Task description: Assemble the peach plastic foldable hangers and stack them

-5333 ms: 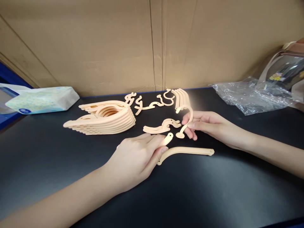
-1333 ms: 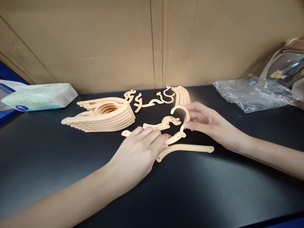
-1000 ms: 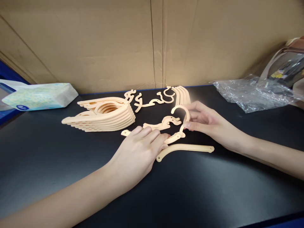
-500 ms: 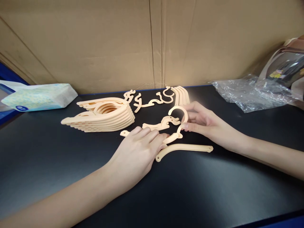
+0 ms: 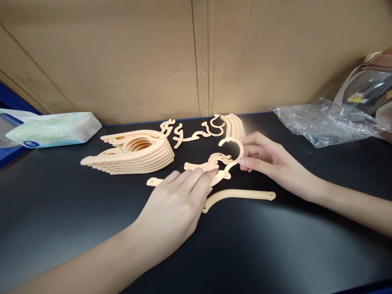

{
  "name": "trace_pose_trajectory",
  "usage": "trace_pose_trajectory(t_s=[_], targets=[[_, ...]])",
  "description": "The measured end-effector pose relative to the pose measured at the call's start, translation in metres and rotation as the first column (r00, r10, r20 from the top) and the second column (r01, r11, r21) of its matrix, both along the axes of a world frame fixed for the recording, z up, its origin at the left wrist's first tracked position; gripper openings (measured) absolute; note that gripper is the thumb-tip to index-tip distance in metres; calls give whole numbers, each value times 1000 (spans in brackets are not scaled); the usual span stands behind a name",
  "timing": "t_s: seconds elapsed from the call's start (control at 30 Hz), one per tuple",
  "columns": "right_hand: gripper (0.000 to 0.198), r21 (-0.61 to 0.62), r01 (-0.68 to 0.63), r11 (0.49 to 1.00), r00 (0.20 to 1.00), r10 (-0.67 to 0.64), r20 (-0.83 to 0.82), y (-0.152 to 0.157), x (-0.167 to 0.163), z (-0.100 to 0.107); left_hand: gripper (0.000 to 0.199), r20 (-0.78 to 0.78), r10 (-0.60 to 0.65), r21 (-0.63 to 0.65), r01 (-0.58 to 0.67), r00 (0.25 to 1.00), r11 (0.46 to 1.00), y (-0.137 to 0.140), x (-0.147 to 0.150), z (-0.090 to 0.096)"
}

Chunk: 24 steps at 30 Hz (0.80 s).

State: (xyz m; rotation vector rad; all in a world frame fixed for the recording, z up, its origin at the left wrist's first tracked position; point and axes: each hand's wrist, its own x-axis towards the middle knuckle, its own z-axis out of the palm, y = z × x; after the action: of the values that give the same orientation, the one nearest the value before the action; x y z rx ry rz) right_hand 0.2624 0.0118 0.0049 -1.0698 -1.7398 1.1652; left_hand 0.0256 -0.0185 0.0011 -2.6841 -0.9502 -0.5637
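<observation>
My left hand point(image 5: 180, 192) is closed around a cream hanger arm point(image 5: 153, 181), whose holed end sticks out to the left. The arm's other end meets the foot of a curved hanger hook point(image 5: 239, 150). Thumb and fingers of my right hand point(image 5: 266, 159) pinch that hook on its outer right side. Just in front of my left fingertips lies a loose curved hanger arm point(image 5: 241, 194) on the table. Behind my fingers rest a few flat cream hanger pieces point(image 5: 211, 161), partly covered by my left hand. My left palm hides the middle of the held arm.
A stack of folded cream hangers point(image 5: 131, 155) sits at left. Loose hook pieces point(image 5: 199, 132) and several hanger arms point(image 5: 233, 125) lie at the back of the black table point(image 5: 245, 249). A tissue pack point(image 5: 58, 128), crumpled clear plastic point(image 5: 321, 120) and a bag point(image 5: 367, 85) flank them, before a cardboard wall point(image 5: 137, 61).
The held hanger arm and the foot of the hook have shifted left, and more of the arm's left end shows. The hook leans more. My grip stays on both pieces.
</observation>
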Motion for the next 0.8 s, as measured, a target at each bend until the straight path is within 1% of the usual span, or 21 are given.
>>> trace_pose_trajectory(t_s=[0.07,0.1,0.13,0.17,0.2,0.23,0.3,0.33,0.4,0.47,0.57,0.67,0.73,0.8], targets=[[30,54,-8,998,999,6,44,-1,1,-1,34,33,10,-42,-9,999,999,-3,-1,1],[33,92,-19,996,998,12,69,-2,1,-2,34,64,29,-102,-22,998,995,-4,-1,2],[36,136,-35,990,995,21,100,-3,2,-2,34,102,57,-182,-37,993,983,-4,-2,3],[37,185,-57,981,990,31,140,-4,2,-3,34,141,96,-280,-53,985,958,-4,-3,4],[37,234,-89,968,980,44,193,-6,3,-3,34,174,139,-389,-62,975,919,-3,-4,5],[34,283,-132,950,965,58,256,-7,3,-3,34,203,178,-498,-55,963,865,-1,-5,6],[24,368,-234,900,917,79,390,-9,4,-1,32,266,233,-686,14,936,728,4,-7,9],[21,401,-283,871,889,81,450,-11,4,-1,31,298,255,-758,66,920,649,7,-8,11],[21,448,-353,821,844,73,532,-13,5,0,29,359,301,-849,175,884,499,13,-9,15],[20,465,-396,792,807,59,588,-14,5,0,32,395,343,-888,257,853,382,16,-10,17],[16,479,-441,759,768,43,639,-14,4,-1,39,410,383,-909,334,828,251,16,-12,18],[22,503,-469,726,751,27,660,-14,2,-1,41,422,427,-904,404,799,137,14,-13,18],[25,503,-475,722,748,30,663,-13,1,0,41,423,461,-894,442,780,72,14,-12,20],[25,499,-478,723,750,41,661,-13,2,0,37,398,505,-891,454,766,13,14,-11,23]])
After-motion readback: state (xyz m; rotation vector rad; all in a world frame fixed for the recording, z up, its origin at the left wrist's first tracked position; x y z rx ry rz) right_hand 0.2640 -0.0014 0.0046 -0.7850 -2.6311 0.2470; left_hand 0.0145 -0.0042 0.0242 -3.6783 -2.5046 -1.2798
